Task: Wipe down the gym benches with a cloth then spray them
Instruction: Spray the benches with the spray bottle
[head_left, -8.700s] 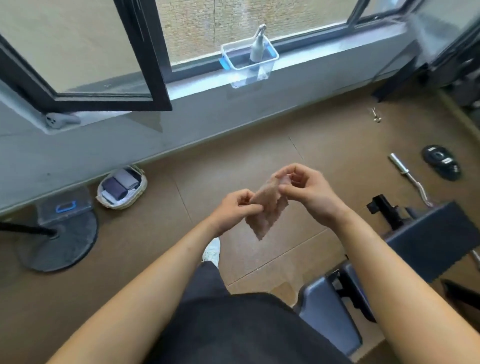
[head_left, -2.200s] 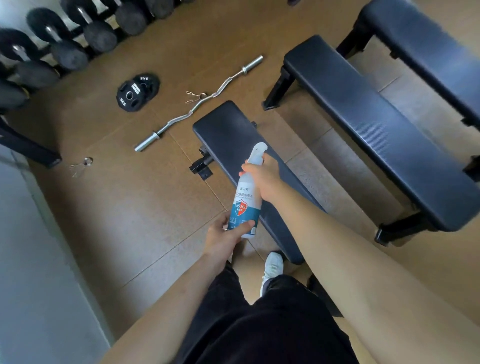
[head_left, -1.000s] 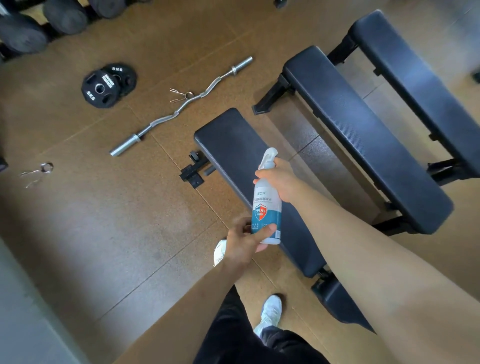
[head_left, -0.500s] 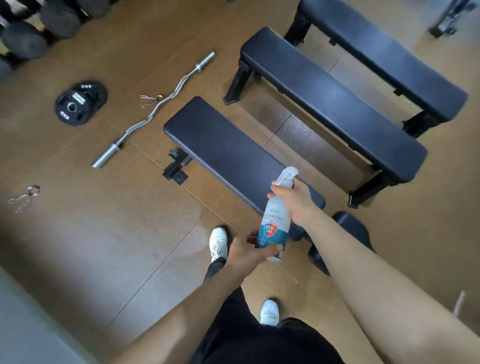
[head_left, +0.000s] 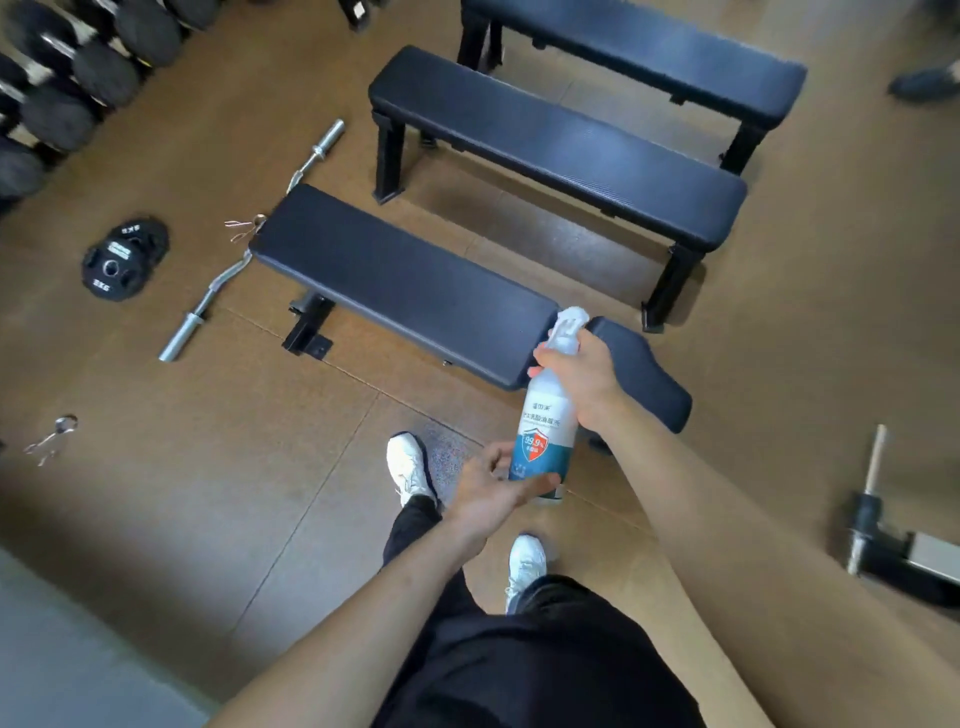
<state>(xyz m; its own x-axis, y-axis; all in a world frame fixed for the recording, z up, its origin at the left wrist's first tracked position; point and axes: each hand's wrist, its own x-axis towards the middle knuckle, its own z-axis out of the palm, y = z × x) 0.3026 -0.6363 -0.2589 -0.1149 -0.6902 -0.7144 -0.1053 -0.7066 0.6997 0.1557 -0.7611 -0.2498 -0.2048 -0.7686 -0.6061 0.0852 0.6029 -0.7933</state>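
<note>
- The left hand (head_left: 493, 488) holds the bottom of the white and teal plastic spray bottle (head_left: 543, 431) between thumb and fingers.
- The right hand (head_left: 576, 379) is clenched around the bottle's neck, just under the nozzle.
- The long black padded bench (head_left: 395, 275) lies just behind this grip, on its left side.

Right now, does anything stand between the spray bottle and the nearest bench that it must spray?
Nothing visible does. The right hand grips the bottle at its neck and the left hand holds its base. The bottle's top shows against the near end of the bench, whose pad lies bare.
</note>
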